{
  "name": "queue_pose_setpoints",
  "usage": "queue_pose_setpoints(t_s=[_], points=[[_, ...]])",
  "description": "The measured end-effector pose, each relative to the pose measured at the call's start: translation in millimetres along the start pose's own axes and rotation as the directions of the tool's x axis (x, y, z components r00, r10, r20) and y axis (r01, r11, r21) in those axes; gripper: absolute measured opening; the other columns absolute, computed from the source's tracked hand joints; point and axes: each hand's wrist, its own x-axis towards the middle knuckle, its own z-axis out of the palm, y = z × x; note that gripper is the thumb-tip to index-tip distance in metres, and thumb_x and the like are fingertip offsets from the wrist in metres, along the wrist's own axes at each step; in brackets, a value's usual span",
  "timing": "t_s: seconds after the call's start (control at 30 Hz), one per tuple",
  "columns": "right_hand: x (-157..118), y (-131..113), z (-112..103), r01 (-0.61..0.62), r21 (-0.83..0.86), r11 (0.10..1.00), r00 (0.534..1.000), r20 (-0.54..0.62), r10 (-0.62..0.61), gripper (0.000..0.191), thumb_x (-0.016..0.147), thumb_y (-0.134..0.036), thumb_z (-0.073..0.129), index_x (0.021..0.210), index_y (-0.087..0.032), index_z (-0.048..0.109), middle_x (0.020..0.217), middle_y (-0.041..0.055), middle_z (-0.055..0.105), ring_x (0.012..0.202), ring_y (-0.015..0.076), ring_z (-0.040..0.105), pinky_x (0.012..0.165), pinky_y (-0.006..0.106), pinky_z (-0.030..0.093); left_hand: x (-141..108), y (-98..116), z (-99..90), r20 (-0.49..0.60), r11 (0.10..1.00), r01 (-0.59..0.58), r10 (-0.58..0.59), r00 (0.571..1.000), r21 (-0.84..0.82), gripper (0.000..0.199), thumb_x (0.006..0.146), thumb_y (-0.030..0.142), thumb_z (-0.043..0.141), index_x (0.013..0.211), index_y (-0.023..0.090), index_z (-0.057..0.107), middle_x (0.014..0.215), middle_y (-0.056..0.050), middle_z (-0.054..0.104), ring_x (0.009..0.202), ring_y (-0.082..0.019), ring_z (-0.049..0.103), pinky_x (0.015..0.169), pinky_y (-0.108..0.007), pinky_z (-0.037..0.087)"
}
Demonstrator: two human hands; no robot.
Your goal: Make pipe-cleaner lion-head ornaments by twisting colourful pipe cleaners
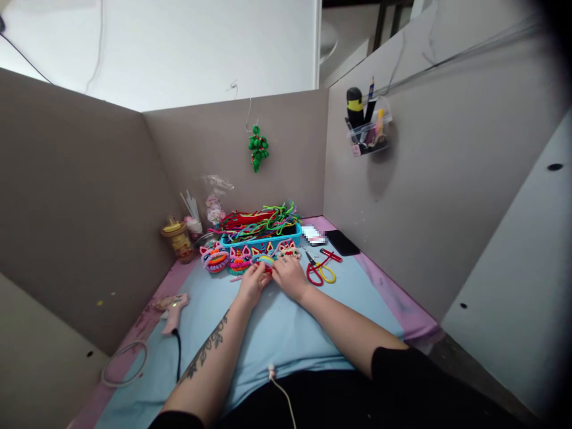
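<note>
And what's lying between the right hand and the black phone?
The scissors and a small red tool lie between the right hand and the phone, as the head view shows.

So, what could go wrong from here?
Three things, perhaps. The scissors with red and yellow handles lie close to the right hand, so a careless sideways move might knock or catch on them. The black cord of the pink gun-shaped tool runs near the left forearm, which could snag it. And the colourful strands are heaped above the rim of the blue bin, so a bump might spill some.
</note>
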Motion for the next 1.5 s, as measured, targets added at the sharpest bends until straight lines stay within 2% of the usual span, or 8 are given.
queue_pose_setpoints(t_s=[0.13, 0.27, 0.37, 0.5, 0.63, 0.8, 1.07, 1.5], points=[[-1, -4, 0, 0.046, 0.023, 0.999, 0.999, 0.010, -0.046, 0.015, 0.087, -0.023, 0.048, 0.084, -0.018, 0.061, 0.079, 0.0078, 0.062, 0.085, 0.0219, 0.049, 0.078, 0.035, 0.036, 4, 1, -6.1, -0.041, 0.992, 0.038, -0.044, 0.998, -0.120, 0.031, 0.059, 0.032, 0.079, 0.071, 0.015, 0.057, 0.066, -0.003, 0.064, 0.063, -0.014, 0.061, 0.069, -0.030, 0.050], [-2, -4, 0, -0.037, 0.146, 0.989, 0.999, -0.033, 0.042, 0.013, 0.085, -0.023, 0.049, 0.090, -0.018, 0.060, 0.087, 0.0082, 0.062, 0.089, 0.0222, 0.050, 0.081, 0.035, 0.038, 5, 2, -9.0, -0.035, 0.988, 0.023, -0.028, 0.999, -0.150, 0.027, 0.060, 0.028, 0.078, 0.068, 0.015, 0.056, 0.066, -0.002, 0.064, 0.065, -0.013, 0.061, 0.071, -0.029, 0.050], [-3, -2, -3, -0.083, 0.245, 0.966, 0.991, -0.078, 0.105, 0.019, 0.083, -0.020, 0.049, 0.099, -0.016, 0.057, 0.095, 0.0094, 0.061, 0.093, 0.0228, 0.050, 0.086, 0.036, 0.039, 4, 2, -8.6, -0.002, 0.991, 0.011, -0.011, 1.000, -0.133, 0.028, 0.060, 0.030, 0.078, 0.072, 0.014, 0.059, 0.069, -0.002, 0.065, 0.068, -0.013, 0.061, 0.072, -0.028, 0.049], [-2, 1, -4, -0.111, 0.352, 0.929, 0.984, -0.094, 0.154, 0.021, 0.080, -0.016, 0.048, 0.100, -0.016, 0.057, 0.097, 0.0100, 0.060, 0.099, 0.0234, 0.050, 0.091, 0.039, 0.039, 2, 2, -6.7, -0.030, 0.997, -0.011, 0.009, 1.000, -0.078, 0.034, 0.058, 0.036, 0.079, 0.076, 0.014, 0.061, 0.070, -0.003, 0.065, 0.068, -0.013, 0.061, 0.071, -0.028, 0.048], [0, 3, -2, -0.135, 0.507, 0.851, 0.975, -0.086, 0.206, 0.028, 0.078, -0.017, 0.051, 0.106, -0.018, 0.055, 0.107, 0.0108, 0.055, 0.107, 0.0230, 0.048, 0.094, 0.041, 0.039, -3, 5, -1.3, -0.028, 1.000, -0.018, 0.018, 0.999, 0.014, 0.037, 0.056, 0.039, 0.079, 0.073, 0.013, 0.061, 0.069, -0.003, 0.063, 0.067, -0.012, 0.060, 0.070, -0.027, 0.047], [1, 5, 3, -0.191, 0.685, 0.703, 0.973, 0.040, 0.226, 0.040, 0.081, -0.018, 0.051, 0.120, -0.023, 0.051, 0.123, 0.0091, 0.048, 0.117, 0.0195, 0.045, 0.096, 0.036, 0.041, -9, 7, 4.4, -0.006, 1.000, 0.022, -0.022, 1.000, 0.006, 0.035, 0.054, 0.036, 0.081, 0.073, 0.013, 0.062, 0.072, -0.003, 0.063, 0.068, -0.012, 0.059, 0.069, -0.027, 0.047], [-2, 4, 5, -0.223, 0.721, 0.656, 0.970, 0.094, 0.225, 0.039, 0.081, -0.016, 0.051, 0.119, -0.024, 0.053, 0.120, 0.0083, 0.049, 0.114, 0.0195, 0.047, 0.092, 0.036, 0.045, -6, 8, 0.3, -0.013, 0.998, 0.041, -0.042, 0.999, -0.047, 0.037, 0.054, 0.030, 0.082, 0.084, 0.014, 0.066, 0.073, -0.003, 0.066, 0.065, -0.011, 0.060, 0.067, -0.025, 0.047], [-1, 3, 5, -0.280, 0.721, 0.634, 0.954, 0.136, 0.266, 0.038, 0.080, -0.018, 0.051, 0.118, -0.025, 0.055, 0.118, 0.0080, 0.051, 0.111, 0.0197, 0.049, 0.085, 0.033, 0.049, -1, 4, -6.1, 0.022, 0.996, 0.073, -0.072, 0.997, -0.052, 0.029, 0.060, 0.026, 0.079, 0.082, 0.014, 0.066, 0.071, -0.002, 0.066, 0.063, -0.011, 0.060, 0.068, -0.025, 0.048]])
